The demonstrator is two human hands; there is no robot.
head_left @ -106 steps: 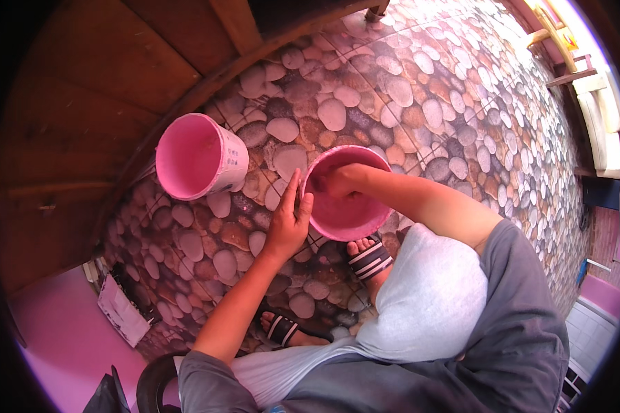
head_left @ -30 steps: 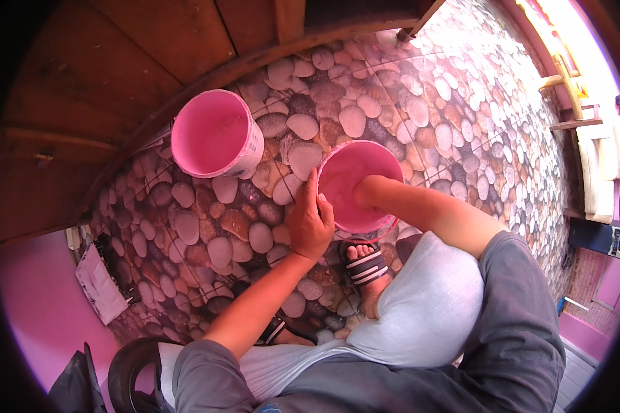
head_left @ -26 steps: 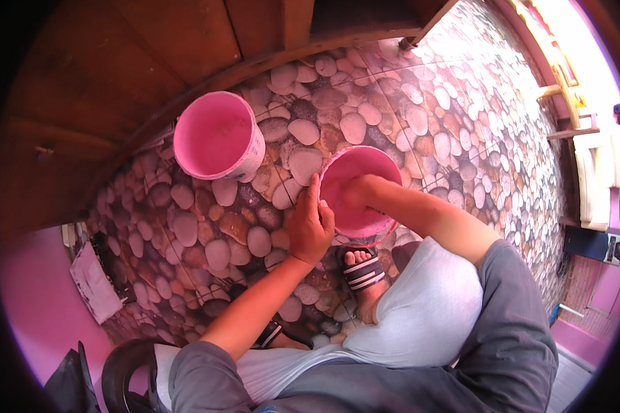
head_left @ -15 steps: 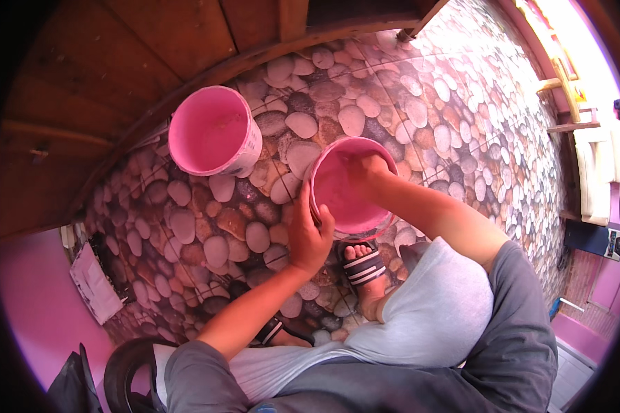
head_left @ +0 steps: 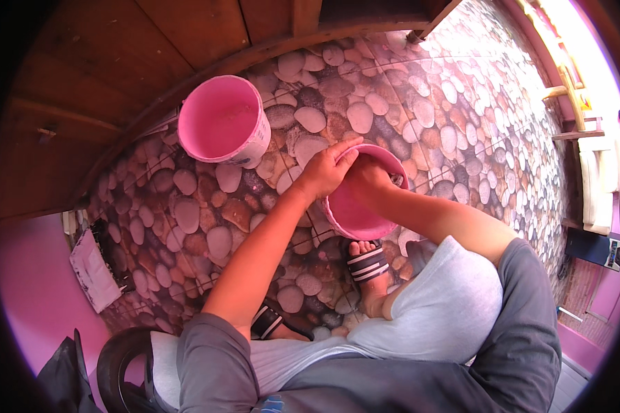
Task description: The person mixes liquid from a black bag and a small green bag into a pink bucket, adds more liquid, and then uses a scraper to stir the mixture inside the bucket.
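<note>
A pink-looking bucket [head_left: 357, 215] stands on the floor just ahead of my right foot, tilted slightly toward me. My left hand [head_left: 327, 171] grips its far left rim, thumb on the inner side and fingers along the outside. Down inside the same bucket reaches my right hand [head_left: 368, 175], pressed near the far inner wall. Its fingers are hidden, so what it holds does not show. A small greyish patch [head_left: 396, 179] appears beside it at the right wall, too small to name. Farther left stands a second bucket [head_left: 220, 120], pink inside, with print on its outer side.
Pebble-patterned flooring [head_left: 255, 227] surrounds both buckets. Wooden furniture [head_left: 151, 41] borders the far left. My sandalled right foot [head_left: 368, 265] is close to the near bucket. A white panel-like object [head_left: 94, 272] leans at the left wall, and a dark blue box [head_left: 592, 249] sits at right.
My left hand has shifted from the bucket's near left side up to its far left rim. My right hand stays inside. The view has shifted slightly.
</note>
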